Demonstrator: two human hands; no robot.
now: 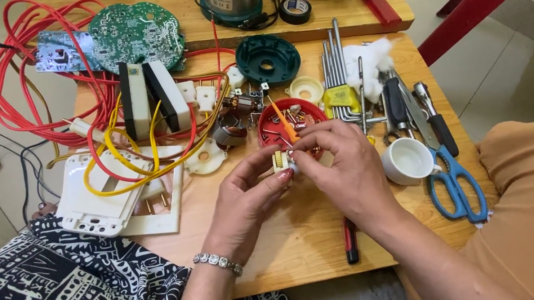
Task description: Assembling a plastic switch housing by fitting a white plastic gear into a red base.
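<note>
Frame centre: left hand (246,197) pinches a small cream part (279,162) steady; right hand (346,165) grip pinched on it, probably fitting something, above the worktop (297,240).

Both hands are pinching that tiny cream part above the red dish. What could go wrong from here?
1. The small cream plastic part, pinched between left hand and right hand, could slip and vanish among the clutter.
2. The round red dish of small parts sits just behind the fingers; a nudge might spill it.
3. The small white cup stands beside the right wrist and could tip.
</note>
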